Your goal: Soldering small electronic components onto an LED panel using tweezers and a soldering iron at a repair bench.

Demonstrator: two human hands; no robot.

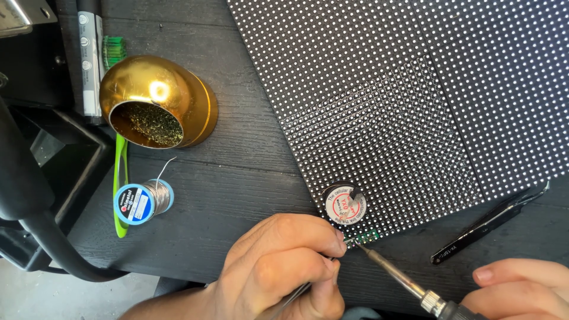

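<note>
- Our left hand (284,266) pinches tweezers (299,290) shut near the panel's edge; our right hand (521,290) grips the soldering iron (397,275), tip touching the green corner (364,237) of the LED panel (415,101).
- We judge soldering under way; next calls for a steady tip.
- Spare tweezers (489,224) lie right; open tabletop (249,172) left, before solder spool (142,201) and brass tip cleaner (155,104).

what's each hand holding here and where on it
The right hand holds a soldering iron by its handle, at the frame's bottom edge. The left hand pinches a thin metal tool, likely tweezers, near its tip at the LED panel edge.
</note>
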